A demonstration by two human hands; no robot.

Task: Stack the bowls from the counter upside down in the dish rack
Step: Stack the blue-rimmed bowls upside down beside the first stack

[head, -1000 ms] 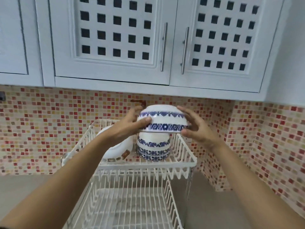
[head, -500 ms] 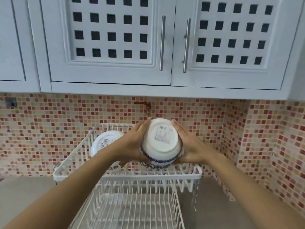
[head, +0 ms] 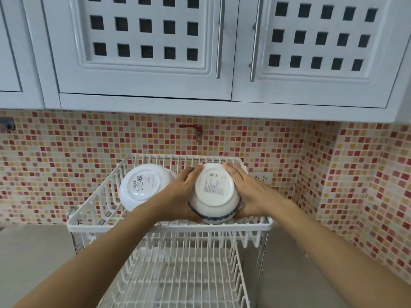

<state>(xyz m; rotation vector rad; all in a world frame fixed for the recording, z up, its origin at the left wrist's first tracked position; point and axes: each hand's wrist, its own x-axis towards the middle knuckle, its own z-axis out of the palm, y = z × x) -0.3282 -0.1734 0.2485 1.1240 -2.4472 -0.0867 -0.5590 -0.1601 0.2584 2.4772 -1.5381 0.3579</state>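
Note:
A white bowl with a blue patterned rim (head: 214, 192) sits upside down in the right half of the white wire dish rack's upper tier (head: 169, 225), its labelled base facing me. My left hand (head: 180, 194) grips its left side and my right hand (head: 246, 192) its right side. The bowls beneath it are hidden by it. A second upside-down white bowl (head: 144, 185) leans in the rack's left half, just beside my left hand.
The rack's lower tier (head: 178, 274) holds nothing that I can see. Grey counter (head: 33, 252) lies on both sides of the rack. A mosaic tiled wall with a red tap (head: 193, 130) stands behind, white cabinets (head: 155, 52) hang overhead, and a socket (head: 261, 177) sits at the right.
Both hands lowered the blue-rimmed bowl from above the stack down onto it in the rack. The view tilted down and closer, now showing the bowl's base.

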